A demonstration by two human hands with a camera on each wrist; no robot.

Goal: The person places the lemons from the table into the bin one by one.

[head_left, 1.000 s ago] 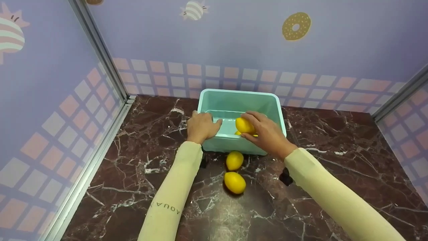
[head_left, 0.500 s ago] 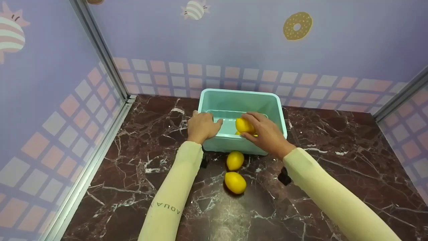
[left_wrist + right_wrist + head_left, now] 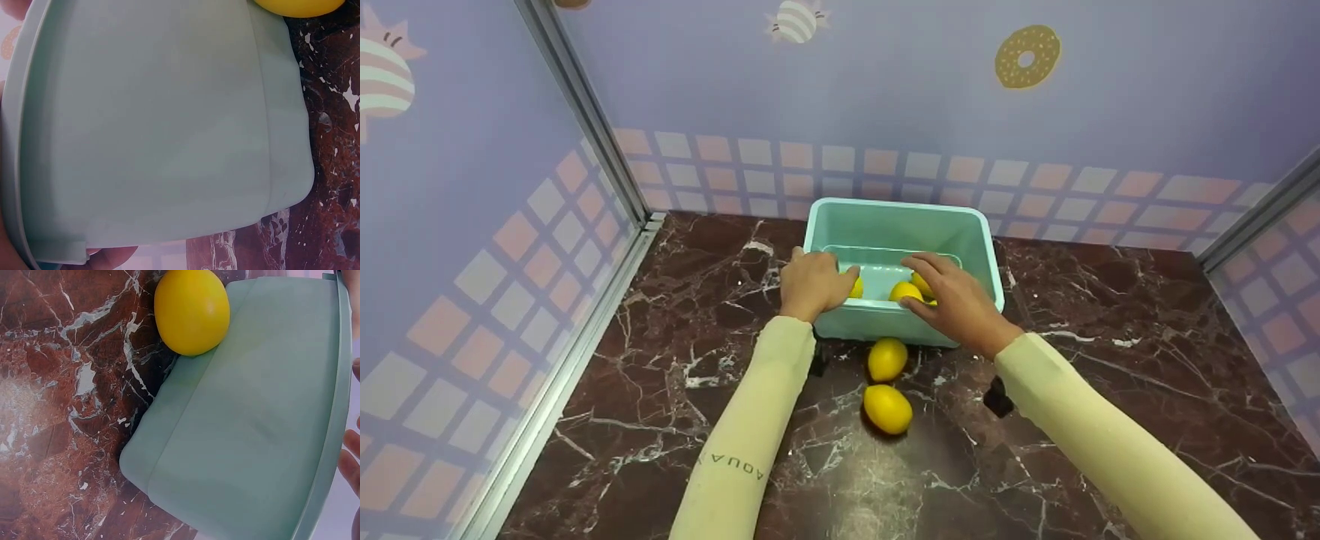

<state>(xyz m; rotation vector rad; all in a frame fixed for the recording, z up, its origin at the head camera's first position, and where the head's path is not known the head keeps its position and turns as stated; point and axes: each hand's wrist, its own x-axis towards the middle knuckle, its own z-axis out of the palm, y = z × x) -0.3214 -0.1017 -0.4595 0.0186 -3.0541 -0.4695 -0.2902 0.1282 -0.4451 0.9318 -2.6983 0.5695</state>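
A mint-green plastic bin point(image 3: 877, 322) stands near the back wall. At its left front corner, my left hand point(image 3: 812, 285) grips the rim, thumb over the inside; in the left wrist view, fingers point(image 3: 112, 257) show past the bin's corner. Over the right front rim reaches my right hand point(image 3: 960, 304), its fingers spread above lemons in the bin and holding none. One lemon point(image 3: 905, 291) lies under those fingers, another lemon point(image 3: 921, 282) partly behind them. Beside my left thumb a further lemon point(image 3: 856, 288) shows. The front wall hides part of the fruit.
Two lemons lie outside on the dark marbled tabletop point(image 3: 697, 405): one lemon point(image 3: 887, 360) against the bin's front, the other lemon point(image 3: 888, 410) closer to me. A purple patterned wall point(image 3: 885, 97) rises behind the bin, and another panel point(image 3: 457, 247) stands at the left.
The lemon held in my right hand has dropped into the bin, and the fingers have opened. A lemon now shows beside my left thumb. The left hand stays put.
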